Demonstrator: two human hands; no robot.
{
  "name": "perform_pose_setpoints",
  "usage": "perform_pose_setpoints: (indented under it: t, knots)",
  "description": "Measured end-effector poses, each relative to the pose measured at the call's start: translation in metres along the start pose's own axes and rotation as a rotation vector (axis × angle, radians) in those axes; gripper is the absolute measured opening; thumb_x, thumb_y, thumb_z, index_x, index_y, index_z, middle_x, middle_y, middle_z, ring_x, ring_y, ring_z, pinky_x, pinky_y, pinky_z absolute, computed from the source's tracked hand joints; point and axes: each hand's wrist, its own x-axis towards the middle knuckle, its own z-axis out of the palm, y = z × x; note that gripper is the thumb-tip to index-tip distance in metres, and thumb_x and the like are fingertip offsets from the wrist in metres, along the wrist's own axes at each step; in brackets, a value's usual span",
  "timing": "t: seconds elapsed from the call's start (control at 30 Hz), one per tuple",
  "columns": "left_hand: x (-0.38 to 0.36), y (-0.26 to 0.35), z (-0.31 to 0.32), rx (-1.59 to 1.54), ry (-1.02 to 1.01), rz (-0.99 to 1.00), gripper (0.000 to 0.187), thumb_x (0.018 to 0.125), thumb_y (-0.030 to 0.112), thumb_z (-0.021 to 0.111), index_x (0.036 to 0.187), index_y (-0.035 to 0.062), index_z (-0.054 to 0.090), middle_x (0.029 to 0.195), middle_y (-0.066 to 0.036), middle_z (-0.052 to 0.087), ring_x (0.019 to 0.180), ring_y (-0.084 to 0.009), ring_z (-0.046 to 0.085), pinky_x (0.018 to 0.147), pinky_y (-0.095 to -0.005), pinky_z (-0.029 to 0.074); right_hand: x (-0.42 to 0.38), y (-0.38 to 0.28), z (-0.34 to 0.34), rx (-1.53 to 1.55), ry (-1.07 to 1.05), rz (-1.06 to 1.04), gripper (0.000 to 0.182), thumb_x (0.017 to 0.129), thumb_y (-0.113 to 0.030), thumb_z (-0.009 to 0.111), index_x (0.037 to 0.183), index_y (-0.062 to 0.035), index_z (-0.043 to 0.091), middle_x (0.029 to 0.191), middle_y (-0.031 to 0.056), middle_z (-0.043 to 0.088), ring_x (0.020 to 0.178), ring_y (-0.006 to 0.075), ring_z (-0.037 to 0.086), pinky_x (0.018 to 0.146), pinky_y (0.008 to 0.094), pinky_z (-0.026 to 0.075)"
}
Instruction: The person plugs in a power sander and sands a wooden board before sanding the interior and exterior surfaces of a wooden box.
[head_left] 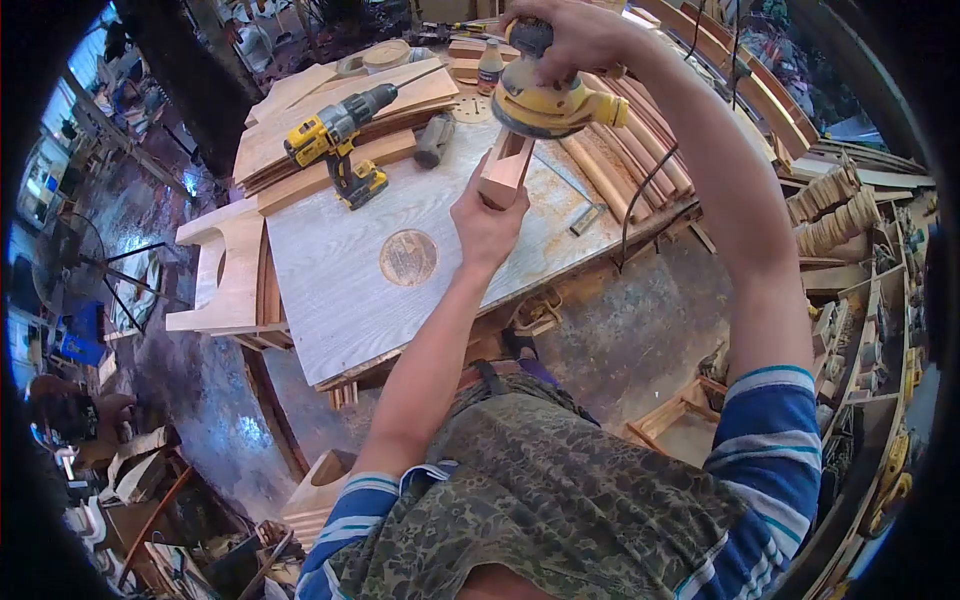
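At the upper middle, my right hand (585, 42) grips the top of a yellow and black sander (545, 98). The sander's underside lies over the far end of a small wooden piece (505, 168) with a hollow in its upper side. My left hand (488, 220) is wrapped round the near end of that piece, above the grey worktable (340, 300). Part of the piece is hidden beneath the sander. A yellow cordless drill (345, 140) with a long bit stands to the left, beside a dark cylindrical object (434, 140).
Stacked boards (285, 165) lie at the back left, near a small bottle (490, 67). Long wooden strips (620, 160) and a metal square (586, 218) are on the right. A black cable (640, 190) hangs over the table's right edge.
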Motion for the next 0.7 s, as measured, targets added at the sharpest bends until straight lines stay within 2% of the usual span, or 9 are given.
perform_pose_setpoints:
  t: [0.13, 0.2, 0.3, 0.37, 0.4, 0.47, 0.6, 0.67, 0.7]
  knots:
    - [0.001, 0.003, -0.003, -0.001, -0.022, -0.102, 0.067, 0.079, 0.013, 0.079, 0.142, 0.0026, 0.059, 0.105, -0.016, 0.076, 0.093, -0.0181, 0.073, 0.084, -0.0327, 0.057, 0.007, 0.007, -0.004, 0.052, -0.058, 0.063, 0.081, 0.06, -0.024, 0.082, 0.137, -0.0155, 0.059, 0.111, 0.0174, 0.072, 0.101, 0.0329, 0.071, 0.091, 0.0415, 0.057]
    - [0.001, -0.001, -0.001, -0.051, 0.033, -0.004, 0.066, 0.079, 0.013, 0.079, 0.142, 0.0029, 0.059, 0.104, -0.016, 0.076, 0.093, -0.0175, 0.073, 0.083, -0.0327, 0.057, 0.012, 0.008, -0.003, 0.064, -0.082, 0.068, 0.082, 0.06, -0.025, 0.082, 0.138, -0.0155, 0.058, 0.111, 0.0174, 0.073, 0.101, 0.0328, 0.071, 0.091, 0.0414, 0.057]
    - [0.001, -0.003, 0.0, -0.071, 0.03, 0.035, 0.066, 0.079, 0.012, 0.078, 0.142, 0.0028, 0.059, 0.104, -0.016, 0.076, 0.092, -0.0167, 0.073, 0.083, -0.0325, 0.057, 0.011, 0.013, 0.005, 0.064, -0.045, -0.032, 0.081, 0.061, -0.024, 0.083, 0.137, -0.0155, 0.059, 0.111, 0.0172, 0.073, 0.096, 0.032, 0.073, 0.088, 0.0409, 0.058]
    - [0.001, -0.001, 0.001, -0.061, 0.03, 0.033, 0.066, 0.079, 0.011, 0.078, 0.142, 0.0028, 0.059, 0.104, -0.016, 0.076, 0.092, -0.0166, 0.072, 0.083, -0.0325, 0.057, 0.016, 0.018, 0.017, -0.012, 0.094, -0.196, 0.08, 0.061, -0.023, 0.085, 0.136, -0.0159, 0.059, 0.11, 0.0169, 0.073, 0.093, 0.0312, 0.073, 0.085, 0.0403, 0.06]
    - [0.001, 0.0, 0.001, -0.05, 0.037, 0.028, 0.066, 0.079, 0.011, 0.078, 0.142, 0.0029, 0.059, 0.103, -0.016, 0.076, 0.092, -0.0165, 0.072, 0.083, -0.0325, 0.057, 0.012, 0.011, 0.014, -0.011, 0.095, -0.195, 0.08, 0.061, -0.023, 0.085, 0.136, -0.0159, 0.059, 0.11, 0.0169, 0.073, 0.093, 0.0312, 0.073, 0.085, 0.0403, 0.06]
    - [0.001, -0.001, 0.001, -0.061, 0.043, 0.044, 0.065, 0.079, 0.01, 0.078, 0.142, 0.0028, 0.059, 0.103, -0.016, 0.076, 0.092, -0.0164, 0.072, 0.083, -0.0326, 0.057, 0.0, -0.013, 0.001, 0.119, -0.086, -0.032, 0.08, 0.06, -0.023, 0.085, 0.136, -0.016, 0.059, 0.109, 0.0169, 0.073, 0.092, 0.0306, 0.074, 0.084, 0.0401, 0.061]
    - [0.001, 0.002, -0.001, -0.051, 0.055, 0.066, 0.064, 0.079, 0.009, 0.078, 0.14, 0.002, 0.06, 0.1, -0.015, 0.076, 0.091, -0.0153, 0.071, 0.083, -0.0324, 0.057, -0.003, -0.021, 0.008, 0.084, -0.014, -0.142, 0.081, 0.06, -0.022, 0.086, 0.136, -0.0163, 0.059, 0.107, 0.0167, 0.073, 0.092, 0.031, 0.073, 0.086, 0.0404, 0.06]
    - [0.001, -0.004, 0.0, -0.06, 0.055, 0.066, 0.063, 0.079, 0.009, 0.078, 0.139, 0.0016, 0.061, 0.099, -0.014, 0.076, 0.089, -0.0147, 0.071, 0.082, -0.032, 0.057, -0.009, -0.04, 0.002, 0.083, -0.069, -0.074, 0.08, 0.06, -0.022, 0.085, 0.135, -0.018, 0.06, 0.118, 0.0128, 0.068, 0.107, 0.0284, 0.067, 0.095, 0.0406, 0.054]
    - [0.0, -0.003, -0.001, -0.069, 0.053, 0.069, 0.062, 0.079, 0.009, 0.078, 0.138, 0.0012, 0.061, 0.098, -0.013, 0.076, 0.087, -0.0141, 0.07, 0.081, -0.0317, 0.056, -0.011, -0.044, 0.002, 0.085, -0.071, -0.076, 0.08, 0.06, -0.022, 0.085, 0.135, -0.018, 0.06, 0.118, 0.0128, 0.068, 0.107, 0.0284, 0.067, 0.095, 0.0406, 0.054]
